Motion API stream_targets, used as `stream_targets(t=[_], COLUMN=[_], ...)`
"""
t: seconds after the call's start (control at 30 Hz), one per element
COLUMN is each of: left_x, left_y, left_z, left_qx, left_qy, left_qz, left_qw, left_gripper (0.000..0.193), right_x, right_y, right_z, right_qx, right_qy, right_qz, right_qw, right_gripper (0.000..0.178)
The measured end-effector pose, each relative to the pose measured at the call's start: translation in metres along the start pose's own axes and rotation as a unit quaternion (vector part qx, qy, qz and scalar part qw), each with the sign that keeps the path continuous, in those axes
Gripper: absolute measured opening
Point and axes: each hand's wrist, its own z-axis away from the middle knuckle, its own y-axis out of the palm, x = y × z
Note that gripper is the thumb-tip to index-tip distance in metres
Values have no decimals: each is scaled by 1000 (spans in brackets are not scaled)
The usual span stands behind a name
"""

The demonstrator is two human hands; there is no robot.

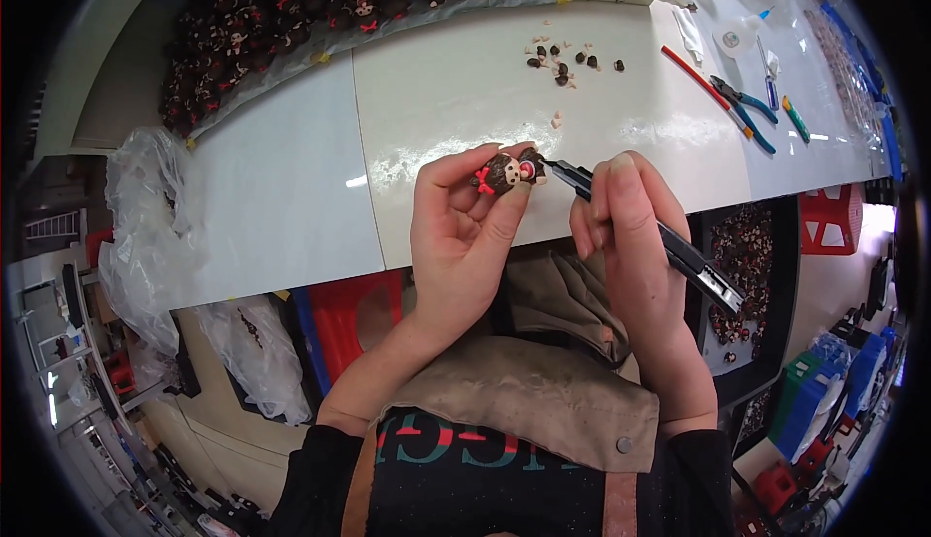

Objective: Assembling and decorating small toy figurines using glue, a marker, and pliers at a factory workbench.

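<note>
My left hand [456, 236] holds a small dark brown doll-like figurine [504, 174] between thumb and fingers, just above the white table. The figurine has a pale face, a red bow at its left end and a red and white detail in the middle. In my right hand [628, 212] is a black snap-off utility knife [700, 273], gripped like a pen. Its blade points left, with the tip at the figurine's right end. I cannot tell whether the tip touches or cuts it. My left fingertips are partly hidden behind the figurine.
Small dark and pale scraps [562, 68] lie beyond my hands. Pliers [745, 109], a red stick [700, 86] and a squeeze bottle [739, 37] lie at the right. Many figurines fill a tray [262, 93] at the far left and a black bin [787, 295] below the table's right side.
</note>
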Motion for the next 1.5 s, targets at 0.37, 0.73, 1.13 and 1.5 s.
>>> stream_targets(t=[0.37,0.73,1.13,1.5], left_x=[-1,-3,-2,-11], left_y=[0,-2,-3,-9], left_z=[2,2,0,-2], left_qx=[-15,-27,-24,-7], left_qy=[-2,-4,4,-35], left_qz=[22,46,51,34], left_qw=[1000,999,998,999], left_gripper=[33,33,33,34], right_x=[-4,-6,-4,7], right_y=[13,23,6,-52], right_z=[3,3,0,-27], right_qx=[-37,-77,-5,-61], right_qy=[16,27,-65,-167], right_qz=[-161,-186,-64,415], right_qw=[986,979,996,892], right_gripper=[32,33,28,16])
